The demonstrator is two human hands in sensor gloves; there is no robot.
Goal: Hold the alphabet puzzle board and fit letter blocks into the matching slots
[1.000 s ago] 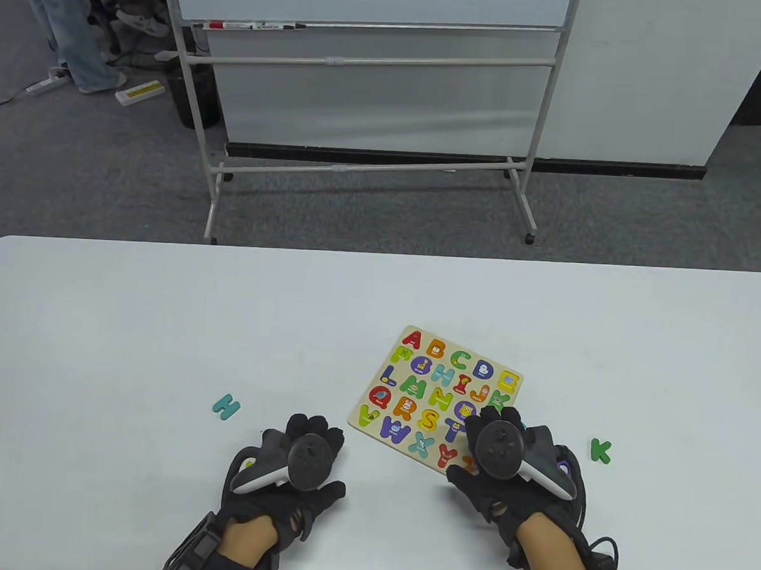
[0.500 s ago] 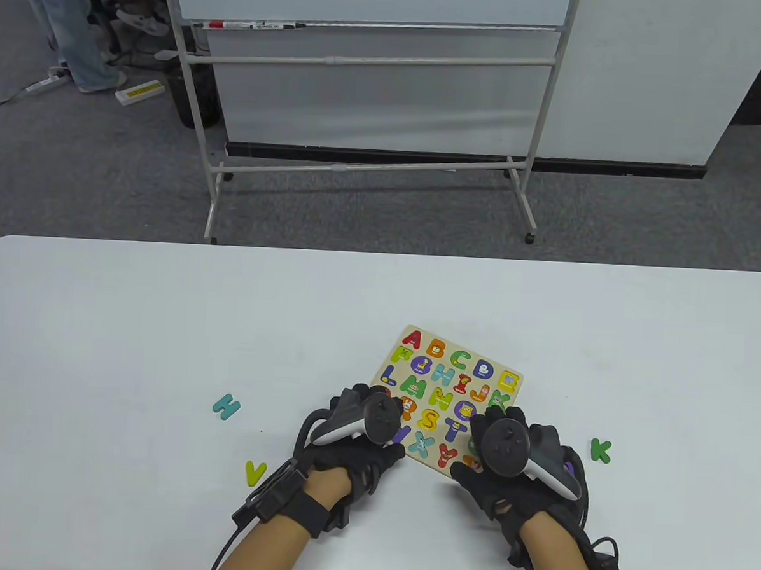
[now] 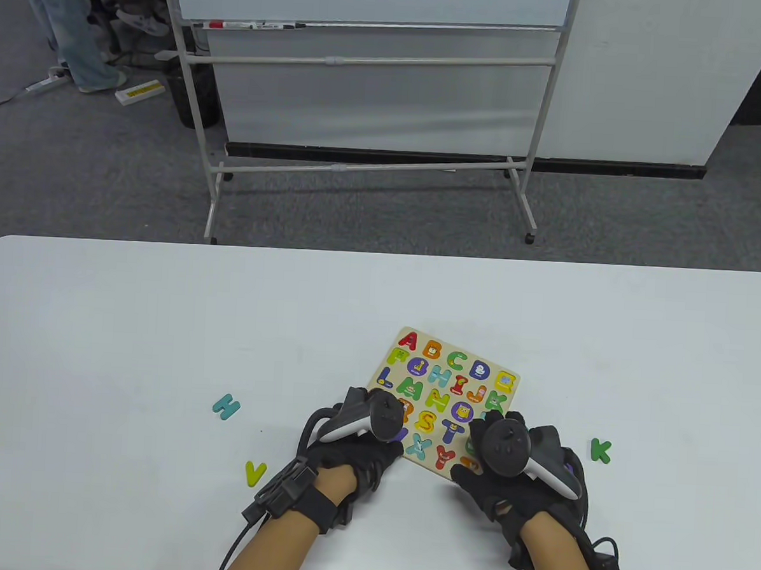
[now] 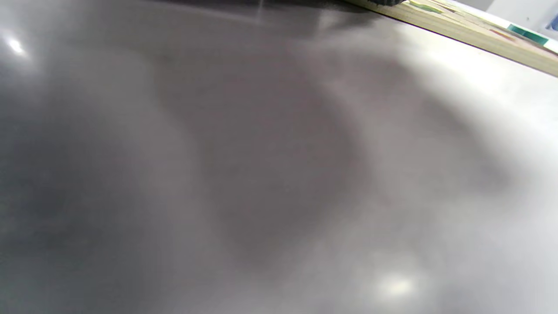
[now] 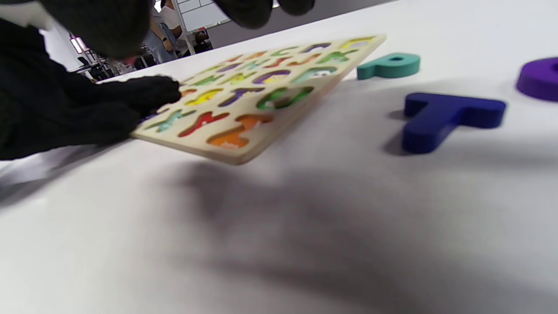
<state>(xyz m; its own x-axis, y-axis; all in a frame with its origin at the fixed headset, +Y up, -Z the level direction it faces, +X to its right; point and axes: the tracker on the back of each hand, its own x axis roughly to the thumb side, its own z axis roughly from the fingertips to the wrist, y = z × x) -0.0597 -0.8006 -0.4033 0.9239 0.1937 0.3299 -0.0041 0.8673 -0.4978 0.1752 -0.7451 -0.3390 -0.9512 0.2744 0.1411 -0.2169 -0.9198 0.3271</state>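
Note:
The wooden alphabet puzzle board (image 3: 452,378) lies angled on the white table, most slots showing coloured letters. My left hand (image 3: 372,440) grips its near-left edge; in the right wrist view its fingers (image 5: 148,93) rest on the board (image 5: 270,83), whose near corner is raised off the table. The left wrist view shows only the board's edge (image 4: 479,39). My right hand (image 3: 484,440) hovers over the board's near-right corner, fingertips (image 5: 261,8) free and holding nothing. Loose letters: teal H (image 3: 225,406), yellow-green V (image 3: 254,473), green K (image 3: 600,450).
Under or beside my right hand lie a dark blue T (image 5: 449,117), a teal P (image 5: 388,65) and a purple piece (image 5: 540,78). The white table (image 3: 162,324) stretches left and far. A whiteboard stand (image 3: 371,106) is on the floor beyond the table.
My left hand moved right from near the V to the board's near-left edge and took hold of it. The board shifted slightly and its near corner lifted. The right hand barely moved.

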